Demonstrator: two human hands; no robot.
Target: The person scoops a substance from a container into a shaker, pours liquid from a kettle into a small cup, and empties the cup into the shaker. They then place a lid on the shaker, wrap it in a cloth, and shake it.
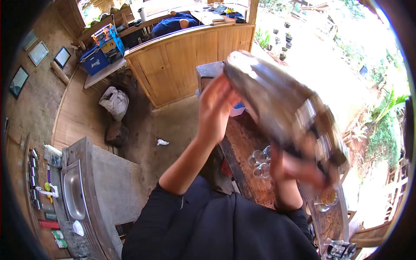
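I hold a large metal cocktail shaker [277, 104] up in front of the camera, tilted and blurred with motion. My left hand [214, 108] presses on its upper end. My right hand [299, 167] grips its lower end from below. Under the shaker, on the wooden bar counter [242, 147], stand a few empty clear glasses [259, 162]. A glass with amber liquid [328, 196] sits further right on the counter.
A concrete counter with a steel sink [74, 196] and bottles is at lower left. A curved wooden bar [190, 60] stands behind, where a person in blue [173, 24] leans. A white sack [115, 102] lies on the floor. Bright garden is to the right.
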